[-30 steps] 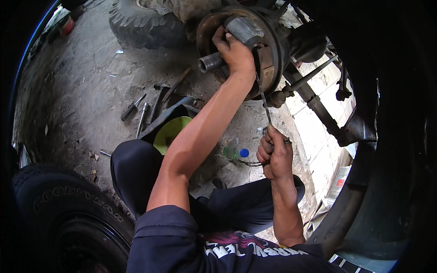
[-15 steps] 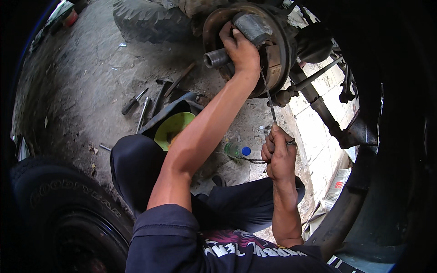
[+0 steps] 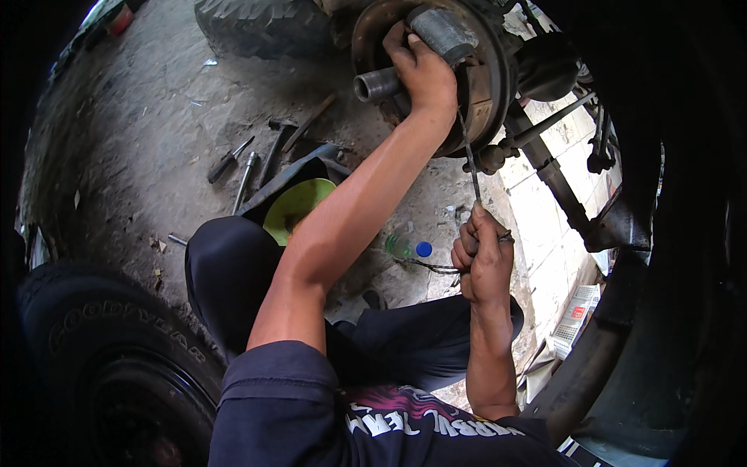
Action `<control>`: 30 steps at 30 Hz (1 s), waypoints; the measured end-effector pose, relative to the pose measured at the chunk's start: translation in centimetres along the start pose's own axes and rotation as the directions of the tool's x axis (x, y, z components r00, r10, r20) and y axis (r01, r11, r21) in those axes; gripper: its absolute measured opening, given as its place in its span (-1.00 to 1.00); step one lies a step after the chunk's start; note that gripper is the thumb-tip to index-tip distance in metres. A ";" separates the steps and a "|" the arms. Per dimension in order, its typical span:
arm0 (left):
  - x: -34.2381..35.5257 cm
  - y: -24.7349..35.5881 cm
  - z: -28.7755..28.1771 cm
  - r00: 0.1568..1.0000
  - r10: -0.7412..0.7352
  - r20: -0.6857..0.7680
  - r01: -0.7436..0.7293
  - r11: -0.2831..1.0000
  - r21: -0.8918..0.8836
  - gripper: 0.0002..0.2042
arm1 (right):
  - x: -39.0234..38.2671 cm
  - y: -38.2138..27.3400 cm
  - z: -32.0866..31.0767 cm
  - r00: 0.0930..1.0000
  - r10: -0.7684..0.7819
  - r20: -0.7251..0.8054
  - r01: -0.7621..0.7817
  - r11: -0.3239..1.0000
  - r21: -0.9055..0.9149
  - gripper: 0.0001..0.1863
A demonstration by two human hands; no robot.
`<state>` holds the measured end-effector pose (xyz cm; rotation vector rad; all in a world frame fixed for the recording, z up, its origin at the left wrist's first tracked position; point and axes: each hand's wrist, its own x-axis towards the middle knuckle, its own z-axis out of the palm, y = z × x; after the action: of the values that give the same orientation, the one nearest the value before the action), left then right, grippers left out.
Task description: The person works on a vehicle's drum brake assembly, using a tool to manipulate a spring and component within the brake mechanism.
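Note:
My left hand [image 3: 428,74] reaches up to a rusty round brake assembly [image 3: 492,97]. Its fingers bend against the end of a grey metal cylinder [image 3: 443,35], their tips partly hidden. Beside the wrist, a bare metal tube [image 3: 377,85] sticks out toward the left. Lower down, my right hand [image 3: 486,257] is closed in a fist around a dark cord [image 3: 471,167]. The cord runs straight and taut from the fist up to the brake assembly, where its upper end passes out of sight by my left wrist. A loose length trails left from the fist.
A green bowl [image 3: 282,208] sits by my knee, near a screwdriver [image 3: 230,161], a metal rod-like tool [image 3: 246,181] and a hammer [image 3: 272,156]. A clear bottle with a blue cap [image 3: 422,249] lies between my arms. Large tyres [image 3: 117,327] stand at lower left and far back.
The whole view has shifted slightly, with the brake assembly now a little higher and further right. Both hands keep their places on the cylinder and cord, and the cord stays taut.

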<state>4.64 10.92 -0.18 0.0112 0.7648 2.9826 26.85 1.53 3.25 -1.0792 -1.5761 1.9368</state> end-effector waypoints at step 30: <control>0.0 0.1 0.0 1.000 0.003 -0.001 -0.003 0.999 0.034 -0.72 | -0.1 0.1 0.0 0.999 0.039 -0.018 -0.039 0.999 0.020 -0.59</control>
<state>4.60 10.86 -0.16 0.0122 0.8164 2.9725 26.88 1.42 3.17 -1.1242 -1.5344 1.9583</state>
